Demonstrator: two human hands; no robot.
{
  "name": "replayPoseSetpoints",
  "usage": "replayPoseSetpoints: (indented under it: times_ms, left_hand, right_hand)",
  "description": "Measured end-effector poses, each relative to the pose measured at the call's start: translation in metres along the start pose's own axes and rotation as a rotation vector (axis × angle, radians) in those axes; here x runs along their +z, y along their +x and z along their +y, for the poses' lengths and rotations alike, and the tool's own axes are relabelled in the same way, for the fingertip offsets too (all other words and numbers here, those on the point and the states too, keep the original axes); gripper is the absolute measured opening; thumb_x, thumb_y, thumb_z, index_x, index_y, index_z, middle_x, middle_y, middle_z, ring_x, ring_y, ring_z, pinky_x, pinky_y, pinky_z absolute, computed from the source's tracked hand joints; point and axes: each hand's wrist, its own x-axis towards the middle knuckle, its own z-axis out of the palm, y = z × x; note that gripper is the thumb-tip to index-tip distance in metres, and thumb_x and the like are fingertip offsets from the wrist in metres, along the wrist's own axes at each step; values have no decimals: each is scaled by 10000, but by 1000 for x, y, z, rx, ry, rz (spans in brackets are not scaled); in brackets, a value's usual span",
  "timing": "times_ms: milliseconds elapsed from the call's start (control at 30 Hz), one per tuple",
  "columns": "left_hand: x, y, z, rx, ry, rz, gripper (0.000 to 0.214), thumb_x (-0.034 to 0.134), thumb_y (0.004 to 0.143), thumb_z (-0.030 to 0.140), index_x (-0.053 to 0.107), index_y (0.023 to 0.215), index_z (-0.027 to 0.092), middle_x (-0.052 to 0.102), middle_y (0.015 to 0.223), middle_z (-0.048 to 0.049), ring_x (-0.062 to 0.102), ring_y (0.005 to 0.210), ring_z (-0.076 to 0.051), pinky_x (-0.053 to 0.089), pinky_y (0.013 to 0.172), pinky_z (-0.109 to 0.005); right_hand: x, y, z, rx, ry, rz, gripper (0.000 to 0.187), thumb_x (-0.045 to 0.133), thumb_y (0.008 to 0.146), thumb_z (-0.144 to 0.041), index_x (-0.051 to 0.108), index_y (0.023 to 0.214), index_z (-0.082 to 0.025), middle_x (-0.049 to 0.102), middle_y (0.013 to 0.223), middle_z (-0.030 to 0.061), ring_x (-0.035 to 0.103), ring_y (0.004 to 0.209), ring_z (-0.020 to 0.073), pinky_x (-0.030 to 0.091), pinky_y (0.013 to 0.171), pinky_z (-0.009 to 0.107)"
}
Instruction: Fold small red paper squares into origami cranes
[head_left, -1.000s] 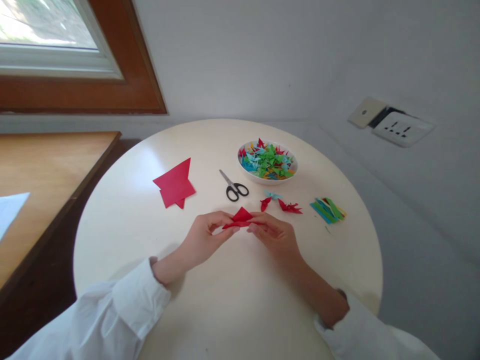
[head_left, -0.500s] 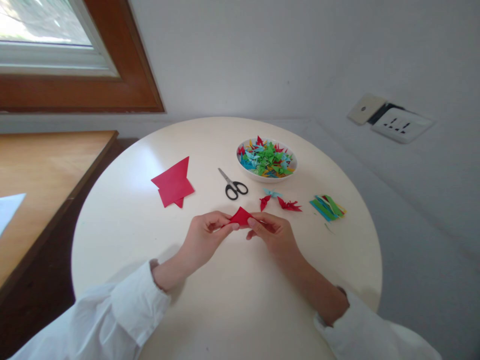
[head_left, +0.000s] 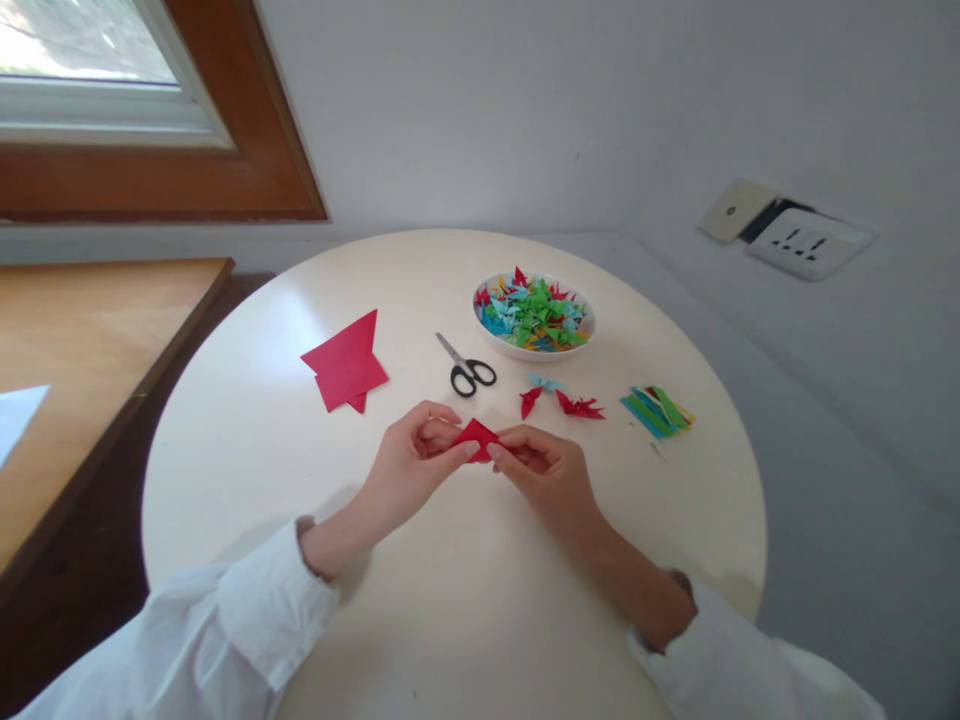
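A small folded piece of red paper [head_left: 475,434] is held up between both hands, its pointed corner facing away from me. My left hand [head_left: 411,455] pinches its left side, thumb on the near face. My right hand [head_left: 546,465] grips the right side, with the thumb pressed near the middle. Just beyond the hands lie scissors [head_left: 469,372] with black handles. To their right are a red paper crane [head_left: 579,406], a smaller red folded piece [head_left: 530,401] and a light blue folded one [head_left: 545,383].
A white bowl [head_left: 517,350] full of colourful folded paper cranes stands at the back of the round white table [head_left: 247,470]. Red paper sheets [head_left: 349,365] lie at left, coloured paper strips [head_left: 656,411] at right. A wooden desk [head_left: 112,330] adjoins on the left; a wall socket [head_left: 810,243] is at right.
Both thumbs have shifted on the red paper, and its tip now sits slightly lower and further left. The left fingers have lifted a little. The view has tilted slightly.
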Motion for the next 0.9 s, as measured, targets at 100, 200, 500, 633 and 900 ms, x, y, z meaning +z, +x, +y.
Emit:
replayPoseSetpoints:
  times_ms: [100,200,500,633,900]
  left_hand:
    - [-1,0,-1,-56,-6,-34,260,699,652,259,605,868,148,705,739,-33,648,691,-148,493,651,-245]
    - [-1,0,-3,-64,46,-58,177,669,686,286,662,780,137,708,770,-47,640,714,-151,489,653,-237]
    - [1,-1,0,-62,64,-40,140,672,670,281,685,681,142,693,682,-42,618,646,-151,480,608,-248]
    - [2,-1,0,-70,67,-31,121,668,671,259,687,671,140,688,670,-37,607,633,-139,468,598,-234]
    - [3,-2,1,-92,23,2,140,689,650,270,675,653,130,669,644,-29,577,599,-119,455,576,-222]
  right_hand:
    - [0,-2,0,-18,-21,-23,86,638,676,-248,629,658,-165,636,634,10,578,587,118,495,596,240]
    - [1,-3,0,-29,-30,-29,80,637,678,-243,624,657,-167,636,638,12,585,603,126,499,605,245]
    - [2,-3,-2,-29,-57,-30,87,634,685,-256,623,648,-178,630,618,8,578,583,131,502,587,255]
    - [2,-3,-2,-28,-63,-35,97,634,687,-260,618,640,-177,625,611,6,575,578,129,499,580,251]
    - [3,-3,1,12,10,16,114,663,654,-253,597,718,-186,642,700,11,613,655,138,520,631,264]
